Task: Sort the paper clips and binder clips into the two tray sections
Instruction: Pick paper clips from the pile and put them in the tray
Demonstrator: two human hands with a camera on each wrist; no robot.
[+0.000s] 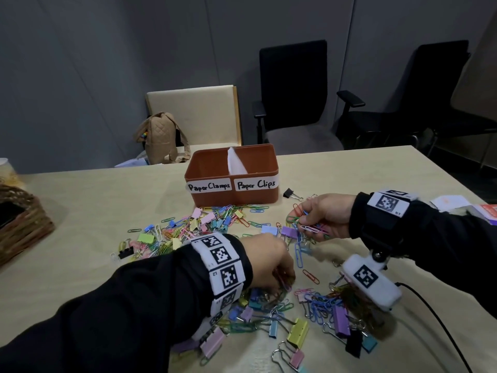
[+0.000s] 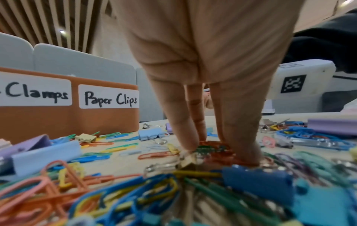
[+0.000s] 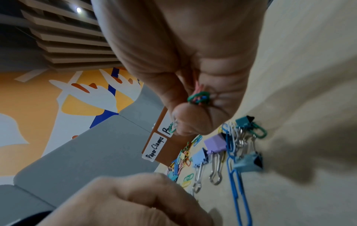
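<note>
Between the two hands, on the tabletop [image 1: 376, 168], lies a loose scatter of coloured paper clips [image 1: 320, 300] and binder clips [image 1: 298, 332], none of them yet visibly in the tray [image 1: 234, 176]. That tray stands beyond both hands, split by a white divider [image 1: 236, 162] into a section labelled for clamps and one labelled for paper clips. The right hand [image 1: 325, 214] is raised just off the tabletop with thumb and fingers curled round a bunch of paper clips [image 1: 309, 224]; holding several at once probably saves trips to the tray. The left hand [image 1: 269, 265] reaches down into the pile nearer the person, its fingertips [image 2: 187, 146] drawn together on a small heap of red and green paper clips [image 2: 214, 148], apparently gathering them. Whether it has them fully pinched I cannot tell. Just under the right hand sit a purple binder clip [image 3: 215, 143] and a blue one [image 3: 200, 157], left aside for the other section.
</note>
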